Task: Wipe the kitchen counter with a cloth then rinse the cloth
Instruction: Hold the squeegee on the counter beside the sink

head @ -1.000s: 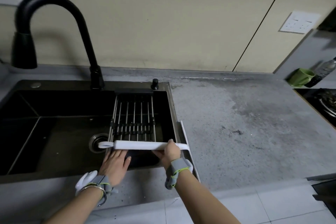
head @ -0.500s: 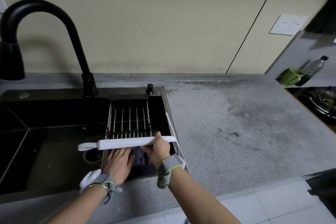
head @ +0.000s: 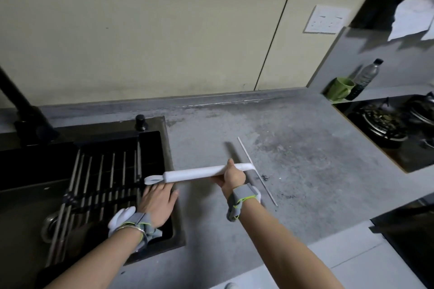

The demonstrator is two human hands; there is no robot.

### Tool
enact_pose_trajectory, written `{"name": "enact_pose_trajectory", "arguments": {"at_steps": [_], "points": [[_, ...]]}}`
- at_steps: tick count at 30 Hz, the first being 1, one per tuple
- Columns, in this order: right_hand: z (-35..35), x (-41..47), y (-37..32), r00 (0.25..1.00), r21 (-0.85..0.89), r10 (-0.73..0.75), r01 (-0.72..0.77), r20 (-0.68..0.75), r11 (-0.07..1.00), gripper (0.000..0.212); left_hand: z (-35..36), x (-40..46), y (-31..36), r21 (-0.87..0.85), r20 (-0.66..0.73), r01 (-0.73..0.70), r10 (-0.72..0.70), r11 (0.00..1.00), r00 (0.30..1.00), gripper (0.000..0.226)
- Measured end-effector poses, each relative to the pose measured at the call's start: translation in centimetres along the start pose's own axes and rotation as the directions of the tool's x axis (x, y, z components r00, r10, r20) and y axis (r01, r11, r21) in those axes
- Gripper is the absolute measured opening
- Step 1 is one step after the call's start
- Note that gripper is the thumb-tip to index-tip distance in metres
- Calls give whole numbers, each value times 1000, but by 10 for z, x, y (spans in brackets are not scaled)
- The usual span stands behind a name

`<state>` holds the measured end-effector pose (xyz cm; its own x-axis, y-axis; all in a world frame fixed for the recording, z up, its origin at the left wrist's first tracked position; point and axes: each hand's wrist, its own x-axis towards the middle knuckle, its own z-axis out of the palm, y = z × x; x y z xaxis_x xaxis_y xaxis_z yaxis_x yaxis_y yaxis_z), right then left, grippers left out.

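Note:
My right hand (head: 232, 175) grips the white handle of a squeegee (head: 195, 173). Its thin blade (head: 256, 169) lies across the grey counter (head: 293, 159), right of the sink. The handle's loop end points left, over the sink's edge. My left hand (head: 157, 199) lies flat with straight fingers on the right rim of the black sink (head: 35, 199), next to the metal drying rack (head: 103, 178). Dark crumbs sit on the counter just right of the blade. No cloth is in view.
A black faucet (head: 21, 110) rises at the sink's back left. A green mug (head: 340, 89) and a plastic bottle (head: 366, 75) stand at the back right corner. A gas hob (head: 387, 124) is set into the counter at the right. A wall socket (head: 325, 19) is above.
My right hand has carried the squeegee from over the sink rightward onto the counter. My left hand stayed at the sink's right edge. The view has swung to the right.

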<state>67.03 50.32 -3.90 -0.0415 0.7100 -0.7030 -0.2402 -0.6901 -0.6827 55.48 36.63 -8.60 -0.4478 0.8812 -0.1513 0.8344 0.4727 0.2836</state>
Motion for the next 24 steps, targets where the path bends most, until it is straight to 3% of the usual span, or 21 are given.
{"name": "enact_pose_trajectory", "arguments": {"at_steps": [8,24], "points": [[-79,99,-117,991,-44,-12,6,-130,999,44,22,74,110,31,-9,-9,10,999,1000,48],[-227,230,-260,927,-305,-116,1,-358,952,55,57,111,182,220,129,78,-108,972,986,49]]}}
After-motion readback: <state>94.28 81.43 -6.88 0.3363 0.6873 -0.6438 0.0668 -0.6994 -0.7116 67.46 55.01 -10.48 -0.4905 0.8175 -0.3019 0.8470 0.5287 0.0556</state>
